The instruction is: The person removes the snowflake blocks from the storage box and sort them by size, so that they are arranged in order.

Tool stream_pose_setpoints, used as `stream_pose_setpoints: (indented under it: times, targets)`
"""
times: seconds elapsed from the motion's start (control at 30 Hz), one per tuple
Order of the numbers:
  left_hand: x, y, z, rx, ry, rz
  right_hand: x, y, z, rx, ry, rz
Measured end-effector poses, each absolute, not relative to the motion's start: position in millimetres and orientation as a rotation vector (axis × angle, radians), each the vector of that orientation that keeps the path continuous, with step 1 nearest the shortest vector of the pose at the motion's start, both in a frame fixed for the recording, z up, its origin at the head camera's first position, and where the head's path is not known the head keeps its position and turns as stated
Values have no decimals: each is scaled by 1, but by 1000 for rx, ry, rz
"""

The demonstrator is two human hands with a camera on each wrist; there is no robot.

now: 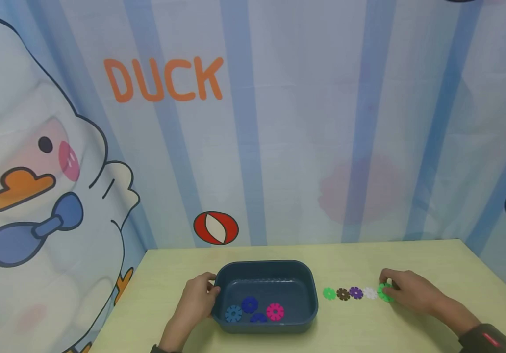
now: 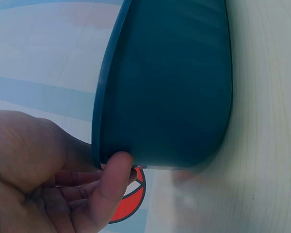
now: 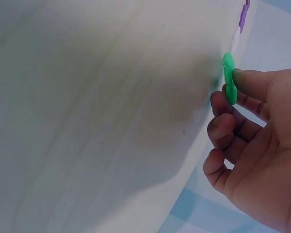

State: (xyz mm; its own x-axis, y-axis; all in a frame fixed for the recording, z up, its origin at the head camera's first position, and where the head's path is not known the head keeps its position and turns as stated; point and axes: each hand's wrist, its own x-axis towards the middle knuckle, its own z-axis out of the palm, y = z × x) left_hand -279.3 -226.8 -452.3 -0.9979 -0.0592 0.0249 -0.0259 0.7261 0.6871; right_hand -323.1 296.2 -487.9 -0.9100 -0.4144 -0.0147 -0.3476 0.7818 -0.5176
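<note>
My left hand (image 1: 192, 298) grips the left end of a dark blue plastic bin (image 1: 264, 330), thumb and fingers at its rim, as the left wrist view also shows. Between the thumb and fingertips of my right hand (image 1: 417, 292) is a bright green notched interlocking disc (image 3: 229, 80), tilted up off the table. It is at the right end of a row of small discs: a green disc (image 1: 329, 293), a brown disc (image 1: 343, 294), a purple disc (image 1: 356, 292) and a white disc (image 1: 370, 293).
Inside the bin lie a light blue disc (image 1: 233, 314), a pink disc (image 1: 275, 311) and two dark blue discs (image 1: 249, 305). The pale yellow table (image 1: 345, 257) meets a striped curtain (image 1: 297, 147) with a printed duck at its back edge.
</note>
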Motion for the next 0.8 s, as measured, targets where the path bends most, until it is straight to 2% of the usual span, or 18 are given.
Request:
stream_pose_setpoints:
  times: [0.3,0.5,0.8]
  targets:
    - [-280,-226,-454,85,-2883,-1161,-323,296,-487,-549,2887,-687]
    - [-280,-226,-453,76,-2880,-1164,-321,289,-477,-623,2931,-759]
    - [-278,-227,-453,41,-2855,-1168,-309,236,-450,-856,2939,-855]
